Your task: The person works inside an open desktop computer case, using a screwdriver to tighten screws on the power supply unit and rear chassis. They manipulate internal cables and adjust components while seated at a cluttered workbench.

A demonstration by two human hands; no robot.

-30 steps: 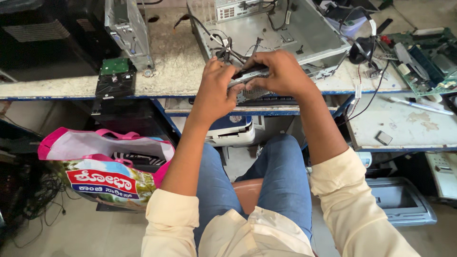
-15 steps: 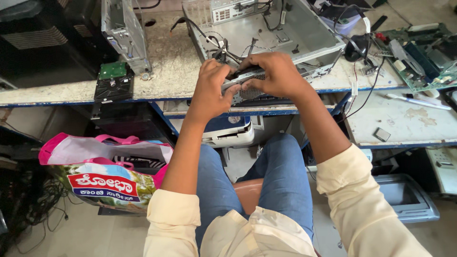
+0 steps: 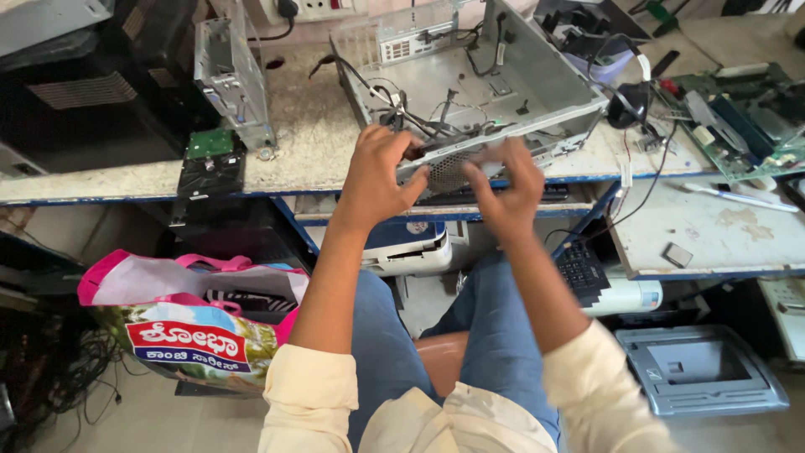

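Two hands work at the front edge of an open computer case.

The left hand [image 3: 377, 176] curls its fingers on the wires [image 3: 402, 117] and rim. The right hand [image 3: 507, 189] is spread by the metal case [image 3: 537, 75] on the bench [image 3: 310, 143]. Next they likely need a firm hold.

My left hand [image 3: 377, 180] is raised at the front edge of the open grey computer case [image 3: 470, 84], fingers curled by its perforated front panel. My right hand [image 3: 503, 189] is just beside it, fingers spread, blurred, so I cannot tell whether it touches the metal. The case lies on the bench [image 3: 310, 143], loose cables inside. A hard drive [image 3: 211, 164] sits to the left near the edge. A pink-handled bag [image 3: 193, 319] stands on the floor by my left knee.
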